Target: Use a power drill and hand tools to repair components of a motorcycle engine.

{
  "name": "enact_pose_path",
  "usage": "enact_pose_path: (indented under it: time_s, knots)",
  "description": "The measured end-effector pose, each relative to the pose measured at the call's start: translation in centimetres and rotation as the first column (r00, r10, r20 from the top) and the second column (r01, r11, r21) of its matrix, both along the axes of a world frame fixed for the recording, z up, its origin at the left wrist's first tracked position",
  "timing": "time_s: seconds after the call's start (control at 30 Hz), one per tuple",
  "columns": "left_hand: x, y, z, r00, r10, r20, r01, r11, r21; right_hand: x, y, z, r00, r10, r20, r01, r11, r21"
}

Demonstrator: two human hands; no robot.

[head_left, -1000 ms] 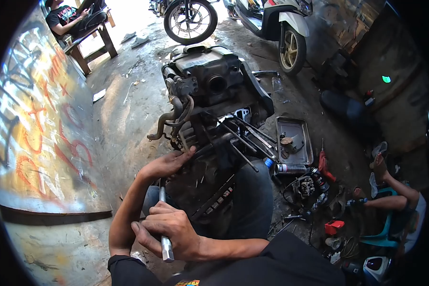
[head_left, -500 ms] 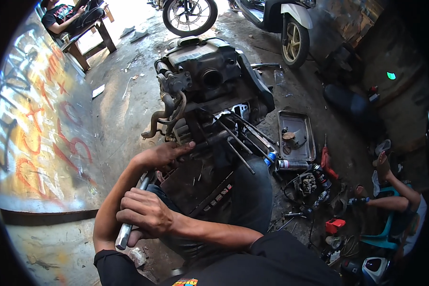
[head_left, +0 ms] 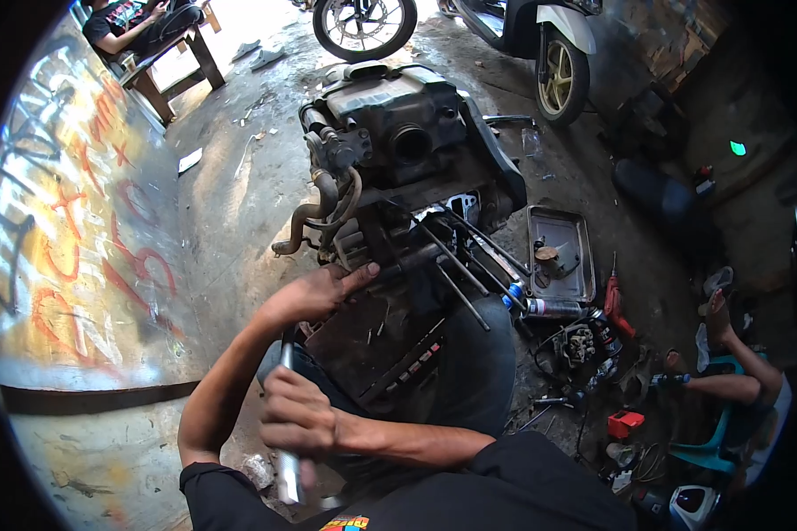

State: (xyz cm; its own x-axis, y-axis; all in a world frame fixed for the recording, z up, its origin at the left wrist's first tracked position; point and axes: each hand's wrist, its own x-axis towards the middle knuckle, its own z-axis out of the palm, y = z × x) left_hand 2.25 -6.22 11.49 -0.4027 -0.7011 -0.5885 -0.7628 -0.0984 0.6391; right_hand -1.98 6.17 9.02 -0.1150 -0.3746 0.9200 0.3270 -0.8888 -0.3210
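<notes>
From the head camera, the right hand is clenched around a long silver metal bar-shaped tool, which runs steeply up from near the lap toward the underside of the dark, greasy scooter engine block — the tool's working tip is hidden behind the left wrist. The left hand lies flat on the engine's lower casing just beside the long bare cylinder studs, fingers extended and pressing, not wrapped around anything.

To work this well, I judge the left hand should brace the casing firmly so the block does not rock, and the right should load the bar smoothly in line with its shaft — a jerk could slip the tip off.

A shallow grey metal parts tray sits on the concrete floor to the right, a red-handled screwdriver near it.
</notes>
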Motion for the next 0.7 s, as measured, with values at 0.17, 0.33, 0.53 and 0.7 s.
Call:
enact_pose_path:
  time_s: [0.17,0.33,0.53,0.7]
  knots:
    - [-0.5,0.4,0.2,0.991,0.127,0.044,-0.131,0.985,0.109,-1.4,1.1,0.1,0.997,0.069,-0.028,-0.068,0.997,0.024]
    - [-0.3,0.0,0.2,0.978,0.159,0.133,-0.192,0.937,0.293,-2.1,0.1,3.9,0.978,0.039,-0.205,0.011,0.972,0.235]
    - [-0.1,-0.3,-0.3,0.954,0.288,-0.084,-0.238,0.896,0.375,-1.4,-1.1,6.1,0.950,0.026,-0.310,0.083,0.940,0.331]
    - [0.7,-1.1,0.3,0.932,0.323,-0.166,-0.172,0.794,0.584,-0.3,-2.4,7.9,0.950,0.043,-0.309,0.107,0.886,0.452]
